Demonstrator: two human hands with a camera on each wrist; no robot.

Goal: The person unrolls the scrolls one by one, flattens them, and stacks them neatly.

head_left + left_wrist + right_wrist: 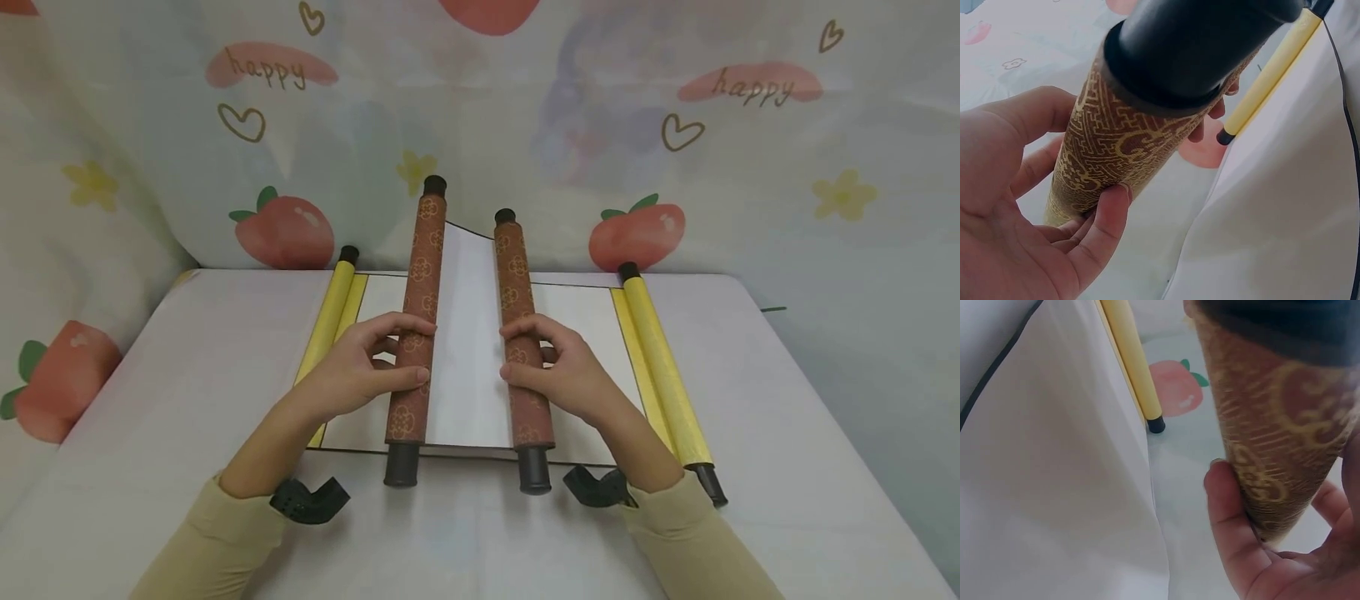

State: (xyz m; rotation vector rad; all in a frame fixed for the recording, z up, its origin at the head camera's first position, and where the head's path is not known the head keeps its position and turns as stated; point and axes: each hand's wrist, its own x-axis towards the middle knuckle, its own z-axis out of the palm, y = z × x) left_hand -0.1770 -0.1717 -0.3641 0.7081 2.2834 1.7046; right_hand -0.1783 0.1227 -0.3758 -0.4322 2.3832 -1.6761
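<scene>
In the head view my left hand point(375, 358) grips the left brown roller point(422, 267) of a scroll. Its thumb and fingers curl round the lower half. My right hand point(558, 362) holds the matching right roller point(513, 271) the same way. Both rollers have gold patterns and black end knobs, and stand raised and nearly parallel. A white sheet point(470, 333) spans the gap between them. In the left wrist view the thumb point(1107, 219) presses the patterned roller point(1122, 144). The right wrist view shows a thumb point(1229, 506) against the other roller point(1272, 431).
Below lies a white sheet point(592, 333) with black edges. A yellow rod point(330, 312) with a black tip flanks it at left, and another yellow rod point(667, 375) at right. All rest on a pale table point(787, 467) before a fruit-printed cloth point(480, 108).
</scene>
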